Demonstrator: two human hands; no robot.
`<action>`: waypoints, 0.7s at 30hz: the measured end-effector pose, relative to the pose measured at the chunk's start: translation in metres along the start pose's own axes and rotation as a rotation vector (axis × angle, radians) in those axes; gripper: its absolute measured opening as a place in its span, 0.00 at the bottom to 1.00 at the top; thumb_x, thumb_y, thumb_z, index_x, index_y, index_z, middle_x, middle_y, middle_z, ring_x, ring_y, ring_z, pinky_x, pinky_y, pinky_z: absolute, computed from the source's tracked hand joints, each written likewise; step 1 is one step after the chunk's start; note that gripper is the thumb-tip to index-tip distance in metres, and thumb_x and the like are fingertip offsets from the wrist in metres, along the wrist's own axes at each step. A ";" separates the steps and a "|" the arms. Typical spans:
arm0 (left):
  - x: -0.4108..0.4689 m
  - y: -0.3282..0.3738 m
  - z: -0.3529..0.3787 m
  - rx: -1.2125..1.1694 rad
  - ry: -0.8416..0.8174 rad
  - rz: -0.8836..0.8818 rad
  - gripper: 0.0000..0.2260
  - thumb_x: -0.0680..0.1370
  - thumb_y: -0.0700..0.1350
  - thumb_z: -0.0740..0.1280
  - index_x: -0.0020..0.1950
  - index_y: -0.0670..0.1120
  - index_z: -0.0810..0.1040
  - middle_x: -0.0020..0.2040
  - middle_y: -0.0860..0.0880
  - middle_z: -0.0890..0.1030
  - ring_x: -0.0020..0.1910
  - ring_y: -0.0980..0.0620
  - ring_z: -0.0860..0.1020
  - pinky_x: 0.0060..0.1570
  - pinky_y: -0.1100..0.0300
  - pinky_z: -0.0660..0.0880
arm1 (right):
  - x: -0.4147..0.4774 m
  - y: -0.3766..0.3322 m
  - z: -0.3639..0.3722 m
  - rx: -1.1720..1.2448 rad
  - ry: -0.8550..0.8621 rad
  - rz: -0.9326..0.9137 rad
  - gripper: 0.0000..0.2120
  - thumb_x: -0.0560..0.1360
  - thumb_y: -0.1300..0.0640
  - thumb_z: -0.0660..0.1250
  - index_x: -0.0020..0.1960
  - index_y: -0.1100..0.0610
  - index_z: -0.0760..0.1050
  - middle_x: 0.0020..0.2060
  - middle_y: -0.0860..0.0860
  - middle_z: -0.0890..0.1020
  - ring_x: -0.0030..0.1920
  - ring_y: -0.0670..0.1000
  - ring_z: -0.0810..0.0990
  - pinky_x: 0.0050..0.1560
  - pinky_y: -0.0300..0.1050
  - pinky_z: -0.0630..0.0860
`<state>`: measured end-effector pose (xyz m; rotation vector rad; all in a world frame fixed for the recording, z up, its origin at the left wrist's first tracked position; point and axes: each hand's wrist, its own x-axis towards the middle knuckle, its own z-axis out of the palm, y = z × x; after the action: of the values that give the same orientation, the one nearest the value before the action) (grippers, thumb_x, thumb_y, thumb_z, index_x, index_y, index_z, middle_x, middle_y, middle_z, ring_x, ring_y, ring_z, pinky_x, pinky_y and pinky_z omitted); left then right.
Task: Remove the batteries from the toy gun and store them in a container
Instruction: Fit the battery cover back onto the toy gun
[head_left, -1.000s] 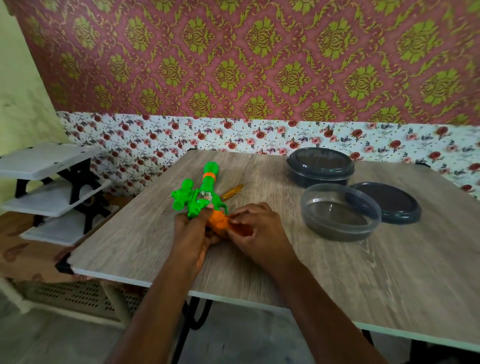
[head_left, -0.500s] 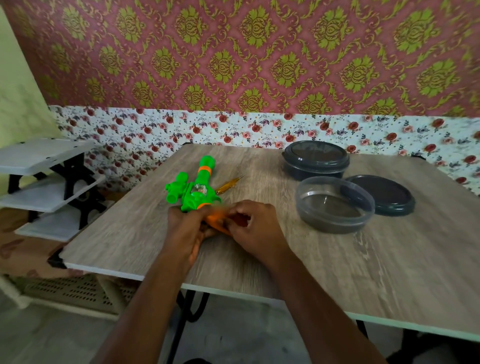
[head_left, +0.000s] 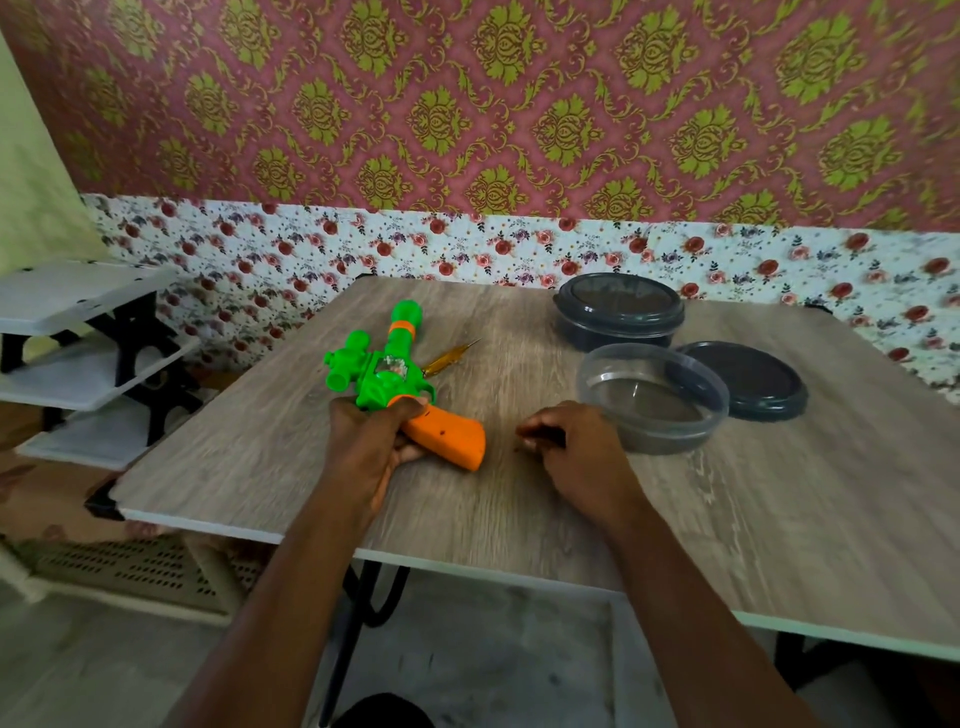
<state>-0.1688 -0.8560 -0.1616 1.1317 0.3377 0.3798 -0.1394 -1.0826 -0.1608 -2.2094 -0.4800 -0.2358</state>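
Observation:
The toy gun (head_left: 387, 371) is green with an orange grip and lies on the wooden table (head_left: 519, 525), barrel pointing away. My left hand (head_left: 371, 447) grips it where the green body meets the orange grip. My right hand (head_left: 576, 447) hovers to the right of the grip, apart from the gun, just in front of the open clear container (head_left: 587, 371). Its fingers curl round a small dark piece that looks like a battery; motion blur hides its shape. The open container looks empty.
A dark lid (head_left: 748, 379) lies right of the open container, and a closed dark container (head_left: 618, 312) stands behind it. A yellow-handled screwdriver (head_left: 449, 356) lies beside the gun's barrel. White shelves (head_left: 78, 332) stand off the table's left edge.
My right hand has left the gun's orange grip and moved right toward the open container. My left hand keeps its hold and the gun has turned, so the whole grip shows.

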 end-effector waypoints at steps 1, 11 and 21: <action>0.001 -0.001 0.000 0.005 0.005 0.004 0.24 0.76 0.32 0.75 0.70 0.35 0.73 0.60 0.35 0.85 0.53 0.43 0.85 0.35 0.50 0.84 | 0.000 0.000 0.001 -0.011 -0.003 0.000 0.13 0.76 0.70 0.69 0.55 0.57 0.85 0.51 0.48 0.83 0.49 0.39 0.80 0.49 0.22 0.72; 0.000 -0.009 -0.003 0.017 0.030 0.011 0.31 0.69 0.39 0.81 0.69 0.38 0.74 0.60 0.38 0.85 0.55 0.43 0.86 0.40 0.49 0.84 | -0.001 -0.014 0.003 -0.154 -0.077 -0.018 0.12 0.74 0.70 0.68 0.45 0.56 0.84 0.48 0.50 0.79 0.47 0.47 0.78 0.48 0.35 0.74; -0.010 -0.015 -0.003 0.009 0.039 0.051 0.30 0.74 0.38 0.79 0.72 0.38 0.69 0.64 0.37 0.81 0.59 0.40 0.84 0.40 0.49 0.84 | -0.006 -0.030 0.012 -0.308 -0.128 -0.067 0.04 0.79 0.64 0.62 0.51 0.59 0.73 0.49 0.55 0.79 0.49 0.55 0.78 0.46 0.48 0.74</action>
<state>-0.1769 -0.8638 -0.1758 1.1446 0.3460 0.4458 -0.1575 -1.0577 -0.1485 -2.5220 -0.6225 -0.2165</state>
